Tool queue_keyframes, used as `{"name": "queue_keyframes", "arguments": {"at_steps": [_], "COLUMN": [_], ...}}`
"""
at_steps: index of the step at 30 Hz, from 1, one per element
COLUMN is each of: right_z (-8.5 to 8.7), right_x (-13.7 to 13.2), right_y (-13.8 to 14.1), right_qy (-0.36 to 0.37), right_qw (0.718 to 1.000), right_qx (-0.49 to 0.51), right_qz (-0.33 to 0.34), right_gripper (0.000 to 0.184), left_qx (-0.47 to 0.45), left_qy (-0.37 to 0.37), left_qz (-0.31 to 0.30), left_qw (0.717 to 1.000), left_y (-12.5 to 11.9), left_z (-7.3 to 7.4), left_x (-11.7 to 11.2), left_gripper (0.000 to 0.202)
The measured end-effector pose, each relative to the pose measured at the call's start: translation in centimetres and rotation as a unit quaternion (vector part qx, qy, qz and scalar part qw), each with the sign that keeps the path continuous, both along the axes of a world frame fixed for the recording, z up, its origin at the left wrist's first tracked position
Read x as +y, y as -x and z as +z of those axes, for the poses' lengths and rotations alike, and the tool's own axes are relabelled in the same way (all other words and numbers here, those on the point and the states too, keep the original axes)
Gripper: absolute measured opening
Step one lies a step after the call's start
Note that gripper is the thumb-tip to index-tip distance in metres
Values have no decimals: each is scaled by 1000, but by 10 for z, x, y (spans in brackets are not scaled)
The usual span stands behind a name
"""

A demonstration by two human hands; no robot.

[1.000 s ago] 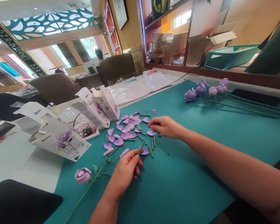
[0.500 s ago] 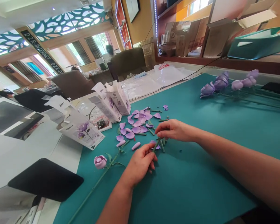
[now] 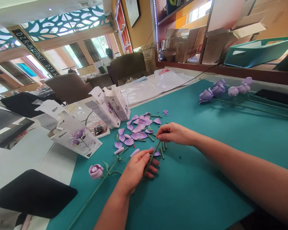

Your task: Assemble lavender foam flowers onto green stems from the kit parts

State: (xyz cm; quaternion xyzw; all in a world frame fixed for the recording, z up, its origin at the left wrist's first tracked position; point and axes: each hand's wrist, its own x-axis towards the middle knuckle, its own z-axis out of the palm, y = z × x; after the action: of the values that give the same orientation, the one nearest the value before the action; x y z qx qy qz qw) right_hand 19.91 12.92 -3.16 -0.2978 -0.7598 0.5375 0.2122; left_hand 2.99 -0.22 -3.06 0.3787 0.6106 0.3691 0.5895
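A thin green flower stem slants between my two hands above the teal mat. Its lower part lies across the fingers of my left hand, with the thumb pressed near it. At the upper end, the fingertips of my right hand pinch the stem. Below and behind it lie several short green stem pieces. Loose purple petals are scattered just beyond my hands. To the left rests a partly built purple rose on a long green stem with leaves.
Open white flower boxes stand at the back left. A black flat object lies at the front left. Finished purple flowers and a dark phone-like slab lie at the far right. Small purple rings sit behind the petals.
The green stem now shows a longer length between my hands, reaching down across my left palm. My left fingers have spread a little. The whole view has shifted slightly.
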Motion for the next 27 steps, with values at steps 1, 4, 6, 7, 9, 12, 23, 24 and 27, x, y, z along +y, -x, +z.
{"name": "queue_keyframes", "arguments": {"at_steps": [1,4,6,7,9,12,23,24,27], "right_z": [0,1,3,4,7,7,5,5,5], "right_x": [1,4,5,4,2,-6,-17,-15,-13], "right_y": [0,0,0,0,1,5,12,11,9], "right_qy": [8,37,55,65,90,127,122,124,139], "right_qw": [1000,997,993,991,985,983,989,987,985], "right_qx": [11,47,71,83,103,101,86,97,100], "right_qz": [-10,-47,-73,-86,-106,-82,-12,-24,-17], "right_gripper": [20,20,19,18,19,20,19,20,22], "left_qx": [-1,3,8,9,4,-21,-51,-48,-50], "left_qy": [3,4,1,-3,-15,-32,-17,-14,-17], "left_qz": [0,-10,-24,-29,-31,-10,4,-2,-9], "left_qw": [1000,1000,1000,1000,999,999,999,999,999], "left_y": [0,1,1,2,1,0,-3,-3,-6], "left_z": [0,-3,-5,-5,-5,-2,3,3,2], "left_x": [0,0,0,0,1,1,-1,-1,-2], "left_gripper": [36,33,31,29,26,25,23,23,25]}}
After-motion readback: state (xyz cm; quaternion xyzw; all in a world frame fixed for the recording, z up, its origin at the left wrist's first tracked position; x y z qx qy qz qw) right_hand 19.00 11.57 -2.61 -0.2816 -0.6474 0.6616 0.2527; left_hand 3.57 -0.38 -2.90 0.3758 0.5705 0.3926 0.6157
